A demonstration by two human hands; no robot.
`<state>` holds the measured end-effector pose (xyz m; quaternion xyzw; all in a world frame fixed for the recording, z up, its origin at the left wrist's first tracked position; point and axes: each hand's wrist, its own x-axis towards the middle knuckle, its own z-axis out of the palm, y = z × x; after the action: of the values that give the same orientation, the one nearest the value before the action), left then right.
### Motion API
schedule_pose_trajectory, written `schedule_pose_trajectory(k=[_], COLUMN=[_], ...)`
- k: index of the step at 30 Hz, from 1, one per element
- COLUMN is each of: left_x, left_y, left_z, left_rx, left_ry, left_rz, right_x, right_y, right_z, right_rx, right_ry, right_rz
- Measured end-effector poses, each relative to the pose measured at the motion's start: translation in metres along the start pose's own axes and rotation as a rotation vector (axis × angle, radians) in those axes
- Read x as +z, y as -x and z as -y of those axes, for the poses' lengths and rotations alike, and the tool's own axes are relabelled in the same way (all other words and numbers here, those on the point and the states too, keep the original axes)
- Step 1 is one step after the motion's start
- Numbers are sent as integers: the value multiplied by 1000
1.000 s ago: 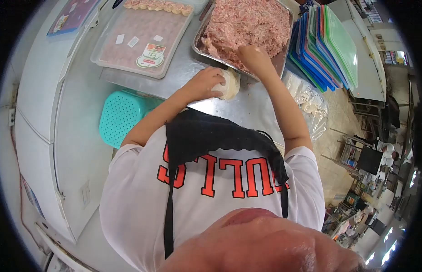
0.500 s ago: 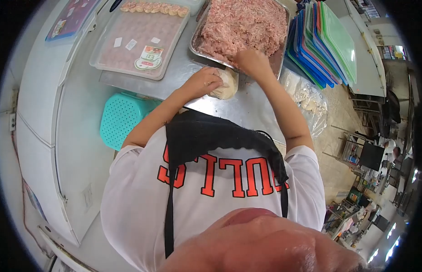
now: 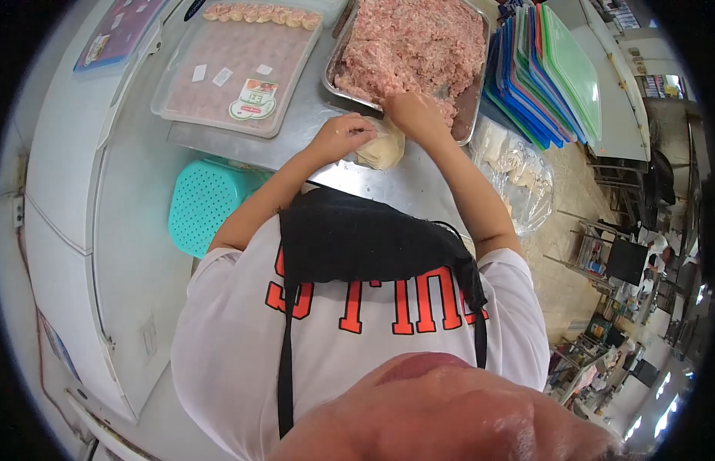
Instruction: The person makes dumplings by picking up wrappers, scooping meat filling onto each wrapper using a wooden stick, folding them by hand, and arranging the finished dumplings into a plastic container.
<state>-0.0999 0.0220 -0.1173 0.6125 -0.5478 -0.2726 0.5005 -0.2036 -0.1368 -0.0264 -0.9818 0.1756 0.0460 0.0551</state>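
My left hand (image 3: 343, 137) is curled with its fingertips pinched together at the left edge of a stack of pale round dough wrappers (image 3: 382, 149). Whatever lies between those fingers is too small to make out. My right hand (image 3: 413, 117) reaches over the near rim of a metal tray (image 3: 466, 127), just above the wrappers, with its fingers bent down. Its fingertips are mostly hidden, so what they hold does not show. Pink minced meat (image 3: 415, 50) fills most of the tray, apart from a bare strip at its right side.
To the left lies a clear plastic container (image 3: 169, 92) with a row of filled dumplings (image 3: 261, 13) along its far end. Coloured plastic lids (image 3: 561, 73) stand stacked at right, beside a clear plastic bag (image 3: 530, 192). A turquoise stool (image 3: 207, 203) sits below the metal table (image 3: 219, 144).
My right hand has moved left, from the meat to the tray's near rim, closer to my left hand. The left fingers have drawn slightly off the wrappers.
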Motion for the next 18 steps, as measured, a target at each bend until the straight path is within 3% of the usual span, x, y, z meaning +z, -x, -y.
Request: schedule_pose_trajectory(k=[1,6,7,8,9,12,14,18], left_x=[1,-12,-11,-11,-10,-3,2,-1], left_y=[0,-6,-7,-9,-11,-16,-18,-18], left_z=[1,-15,-15,-19,-22,-31,-30,-31], left_rx=[-51,-270,-359,-448,-450,-464,-312,-304], left_ry=[44,265,451,635,633,753,740,602], left_rz=[-43,-48,-75,-100,-85,-129,-184,-163], right_x=[4,14,15,15,14,14,18,27], right_y=[1,18,22,26,30,40,41,46], right_z=[-6,-35,-35,-33,-30,-8,2,-2], right_rx=[2,57,67,146,227,308,336,356], right_ry=[1,-697,-700,-902,-1106,-1316,-1334,-1496], right_rz=[0,-91,-93,-29,33,-30,-48,-35])
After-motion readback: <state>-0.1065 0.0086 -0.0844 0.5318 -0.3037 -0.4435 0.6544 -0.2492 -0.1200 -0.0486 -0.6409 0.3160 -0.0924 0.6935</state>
